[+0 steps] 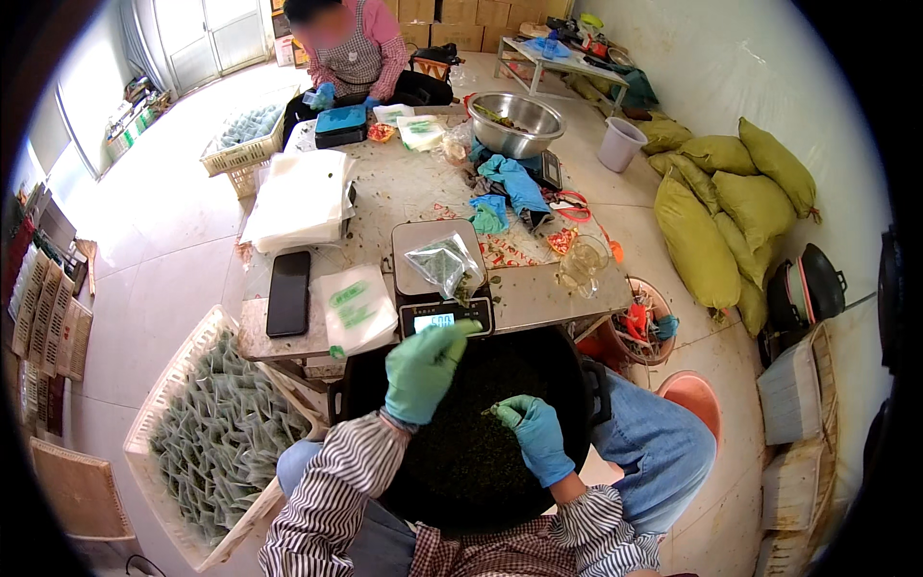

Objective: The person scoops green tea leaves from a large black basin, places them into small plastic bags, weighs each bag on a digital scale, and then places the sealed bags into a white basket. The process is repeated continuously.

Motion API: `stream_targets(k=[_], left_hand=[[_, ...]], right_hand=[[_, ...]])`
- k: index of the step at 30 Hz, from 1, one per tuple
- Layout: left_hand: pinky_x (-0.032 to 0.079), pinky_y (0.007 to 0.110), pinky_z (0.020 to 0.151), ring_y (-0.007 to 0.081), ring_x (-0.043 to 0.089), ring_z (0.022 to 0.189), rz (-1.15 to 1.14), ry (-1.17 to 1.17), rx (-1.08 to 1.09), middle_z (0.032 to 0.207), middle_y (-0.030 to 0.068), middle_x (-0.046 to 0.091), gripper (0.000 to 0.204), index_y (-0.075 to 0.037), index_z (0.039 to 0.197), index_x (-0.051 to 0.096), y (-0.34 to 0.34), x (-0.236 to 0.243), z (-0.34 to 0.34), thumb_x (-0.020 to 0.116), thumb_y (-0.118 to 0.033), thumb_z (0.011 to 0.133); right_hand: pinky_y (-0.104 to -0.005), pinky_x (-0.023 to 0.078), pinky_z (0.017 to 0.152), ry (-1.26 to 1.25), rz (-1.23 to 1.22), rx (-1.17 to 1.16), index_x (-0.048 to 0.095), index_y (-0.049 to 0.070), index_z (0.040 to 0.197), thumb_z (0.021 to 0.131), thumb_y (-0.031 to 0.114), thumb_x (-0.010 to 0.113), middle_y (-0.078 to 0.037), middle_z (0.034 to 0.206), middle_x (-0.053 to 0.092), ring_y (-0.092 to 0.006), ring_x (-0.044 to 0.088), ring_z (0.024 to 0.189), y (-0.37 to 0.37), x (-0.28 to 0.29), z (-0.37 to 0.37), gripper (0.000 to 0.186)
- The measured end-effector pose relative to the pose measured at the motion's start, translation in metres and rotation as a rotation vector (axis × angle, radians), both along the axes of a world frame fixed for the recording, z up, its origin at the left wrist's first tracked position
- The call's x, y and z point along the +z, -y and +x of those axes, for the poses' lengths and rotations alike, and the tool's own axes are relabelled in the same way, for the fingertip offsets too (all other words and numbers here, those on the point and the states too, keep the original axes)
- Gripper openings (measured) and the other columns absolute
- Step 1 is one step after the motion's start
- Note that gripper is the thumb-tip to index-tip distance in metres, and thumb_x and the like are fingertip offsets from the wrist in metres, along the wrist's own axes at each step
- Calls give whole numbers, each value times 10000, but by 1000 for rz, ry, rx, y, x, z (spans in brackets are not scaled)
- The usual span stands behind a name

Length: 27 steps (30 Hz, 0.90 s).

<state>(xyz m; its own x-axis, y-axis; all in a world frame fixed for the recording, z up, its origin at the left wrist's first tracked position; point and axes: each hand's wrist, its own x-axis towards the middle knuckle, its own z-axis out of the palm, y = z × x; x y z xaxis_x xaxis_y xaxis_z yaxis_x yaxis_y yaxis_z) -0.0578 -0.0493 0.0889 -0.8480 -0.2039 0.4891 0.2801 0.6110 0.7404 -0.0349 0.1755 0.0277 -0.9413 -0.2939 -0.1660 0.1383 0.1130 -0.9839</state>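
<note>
A clear plastic bag [444,263] of dark green dried leaves lies on the digital scale [409,279], with leaves showing at its near end. My left hand [423,375], in a green glove, is raised just in front of the scale's lit display, its fingers drawn together and pointing right. Whatever lies between those fingertips is too small to make out. Over the big black tub [602,392] my right hand [535,439], in a blue-green glove, pinches a small bit of leaf [489,410]. Loose dark leaves [461,462] fill the tub between my knees.
Left of the scale lie empty bags [356,306], a black phone [289,293] and a bag stack [298,197]. A crate [144,433] of filled packets stands at my left. Across the table [385,192] a person [356,58] works near a steel bowl [519,144]. Green sacks [692,236] line the right wall.
</note>
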Motion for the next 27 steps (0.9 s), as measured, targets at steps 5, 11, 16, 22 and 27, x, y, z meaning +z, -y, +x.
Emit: stream_targets(k=[5,11,16,22,27], left_hand=[[549,334,665,246,695,787,-193,141,-358,895,60,695,378,-133,1168,723,-29,-19,25,783,-314,842],[538,359,635,265,697,754,-399,330,-359,868,56,700,308,-150,1120,728,-35,-36,28,734,-328,869],[527,371,603,262,694,729,-467,336,-318,847,58,700,247,-153,1057,740,-33,-32,28,709,-335,892],[526,376,610,267,692,735,-388,256,-274,835,61,693,229,-150,1036,736,-27,-33,24,699,-332,902],[530,389,636,280,689,764,-423,281,-226,845,69,692,214,-150,1032,733,-20,-26,19,716,-309,890]], right_hand=[[-278,512,721,-213,185,5,726,1,982,930,156,724,-65,886,695,-135,633,779,-3,14,-12,164],[-326,508,713,-355,358,31,719,21,932,894,126,731,-63,860,668,-185,623,778,2,27,-11,112],[-403,507,741,-662,608,21,722,77,924,872,182,732,-90,878,658,-298,629,824,7,32,-12,118],[-406,483,777,-612,504,-45,719,94,913,873,181,721,-70,922,654,-277,613,874,16,40,-16,96],[-408,463,792,-922,687,-50,702,93,895,872,179,719,-55,916,631,-275,591,863,29,45,-26,91]])
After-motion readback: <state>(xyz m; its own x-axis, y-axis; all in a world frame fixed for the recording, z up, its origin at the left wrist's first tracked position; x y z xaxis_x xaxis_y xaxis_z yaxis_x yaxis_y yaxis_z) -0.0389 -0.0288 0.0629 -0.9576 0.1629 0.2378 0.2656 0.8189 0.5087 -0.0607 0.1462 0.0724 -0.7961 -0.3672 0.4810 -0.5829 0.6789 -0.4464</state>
